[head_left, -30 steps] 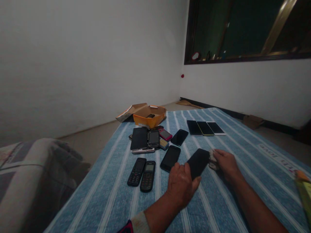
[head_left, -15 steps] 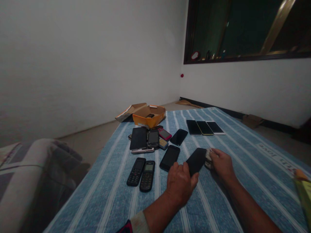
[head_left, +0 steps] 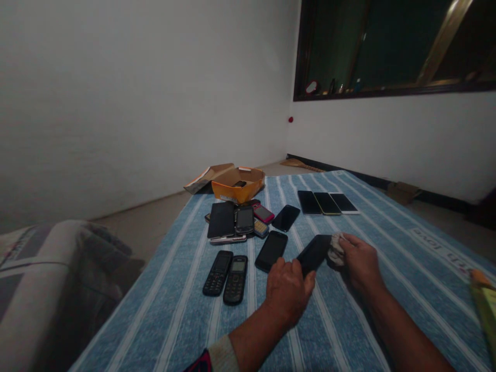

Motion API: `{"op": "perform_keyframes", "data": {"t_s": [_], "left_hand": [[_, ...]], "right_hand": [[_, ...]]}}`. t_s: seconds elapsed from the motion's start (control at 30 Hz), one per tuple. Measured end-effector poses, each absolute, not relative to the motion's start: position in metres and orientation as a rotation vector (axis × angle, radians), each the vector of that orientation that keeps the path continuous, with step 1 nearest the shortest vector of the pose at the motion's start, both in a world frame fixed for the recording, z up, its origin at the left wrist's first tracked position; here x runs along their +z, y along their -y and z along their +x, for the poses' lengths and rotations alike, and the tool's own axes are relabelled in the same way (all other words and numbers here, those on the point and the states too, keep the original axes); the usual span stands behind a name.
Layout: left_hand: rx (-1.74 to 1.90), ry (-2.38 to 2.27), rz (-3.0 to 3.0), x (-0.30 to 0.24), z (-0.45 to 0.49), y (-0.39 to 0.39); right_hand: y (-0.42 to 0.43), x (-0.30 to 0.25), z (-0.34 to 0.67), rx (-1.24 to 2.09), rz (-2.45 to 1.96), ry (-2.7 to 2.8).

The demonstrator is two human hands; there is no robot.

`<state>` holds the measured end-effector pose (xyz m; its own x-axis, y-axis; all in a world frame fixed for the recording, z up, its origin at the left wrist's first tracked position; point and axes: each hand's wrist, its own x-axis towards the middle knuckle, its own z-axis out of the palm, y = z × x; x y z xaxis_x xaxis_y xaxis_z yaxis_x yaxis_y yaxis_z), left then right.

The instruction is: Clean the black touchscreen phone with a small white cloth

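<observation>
My left hand (head_left: 289, 290) grips the near end of a dark smartphone (head_left: 314, 251), holding it tilted above the striped cloth. At the phone's far right end, my right hand (head_left: 361, 261) pinches a crumpled pale cloth (head_left: 336, 249), which touches or nearly touches the phone's edge. Just left of the held phone lies a black smartphone (head_left: 272, 251). Two keypad phones, one (head_left: 217, 273) beside the other (head_left: 235, 280), rest nearer to me on the left. Beyond them is a pile of phones with a black flat device (head_left: 221, 220) and a pink phone (head_left: 263, 213).
An open orange box (head_left: 232, 193) stands at the far end of the blue striped cloth (head_left: 174, 310). Another dark phone (head_left: 285, 218) lies mid-cloth, and a row with a white-edged phone (head_left: 344, 203) lies farther right. A yellow-green object (head_left: 484, 305) shows at the right edge.
My right hand has shifted slightly to the right with the pale cloth, along the phone's end. The held phone has tilted a little, while my left hand keeps its grip.
</observation>
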<state>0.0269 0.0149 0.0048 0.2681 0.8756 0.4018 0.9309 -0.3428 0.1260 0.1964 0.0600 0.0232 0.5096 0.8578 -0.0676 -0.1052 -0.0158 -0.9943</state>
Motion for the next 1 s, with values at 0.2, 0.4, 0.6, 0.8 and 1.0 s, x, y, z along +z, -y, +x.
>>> {"op": "perform_keyframes", "data": {"t_s": [0.2,0.4,0.6,0.8,1.0], "left_hand": [[-0.542,1.750,-2.436,0.011,0.027,-0.015],[-0.539,1.747,-2.471,0.013,0.027,-0.015],[-0.576,1.724,-2.467,0.014,0.026,-0.016],[-0.560,1.715,-2.471,0.015,0.026,-0.016],[-0.505,1.721,-2.496,0.016,0.026,-0.016]], "right_hand": [[-0.060,0.025,0.196,0.858,-1.379,0.717],[-0.061,0.027,0.207,0.634,-1.498,0.794],[-0.059,0.012,0.197,0.479,-1.553,1.222],[-0.055,0.018,0.194,0.475,-1.557,1.165],[-0.056,0.011,0.193,0.370,-1.487,1.264]]}}
